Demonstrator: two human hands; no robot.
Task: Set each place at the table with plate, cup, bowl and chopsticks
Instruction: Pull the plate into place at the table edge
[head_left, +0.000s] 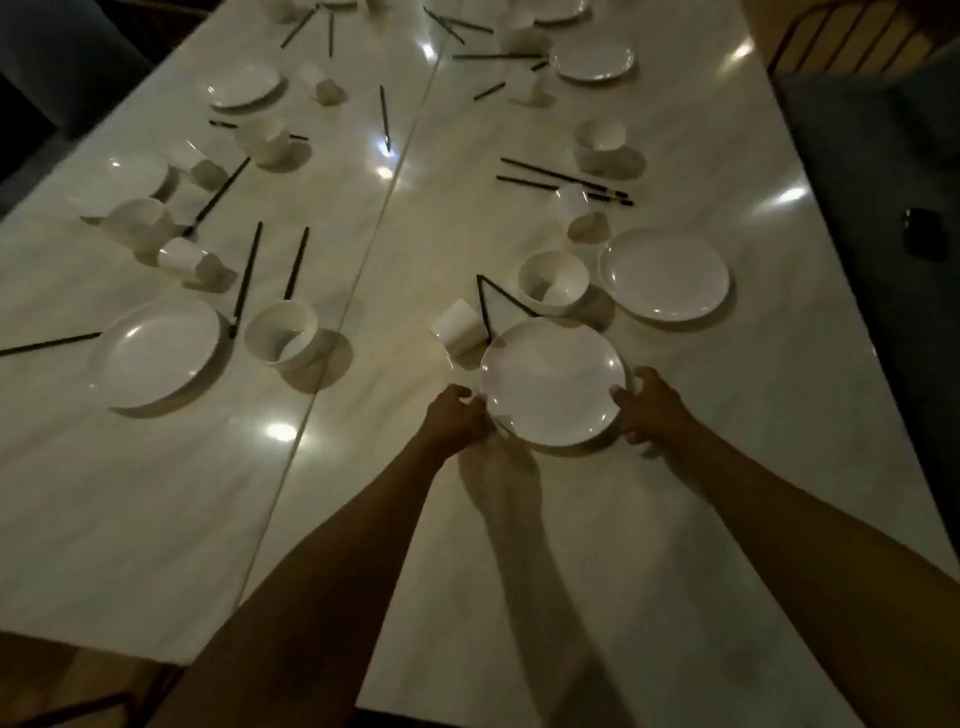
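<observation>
A white plate (553, 382) is held by both hands at its near rim, my left hand (457, 413) on its left edge and my right hand (652, 405) on its right edge. Its shadow on the marble table (675, 519) suggests it is slightly raised. Just beyond it lie a tipped white cup (457, 325), a crossed pair of dark chopsticks (493, 301) and a white bowl (553, 283). A second plate (665, 273) rests further right.
To the left sit another plate (156, 351), a bowl (283, 332) and loose chopsticks (247, 275). More plates, bowls, cups and chopsticks lie scattered toward the far end. A seam (332, 353) splits the tabletop. Chairs stand along both sides.
</observation>
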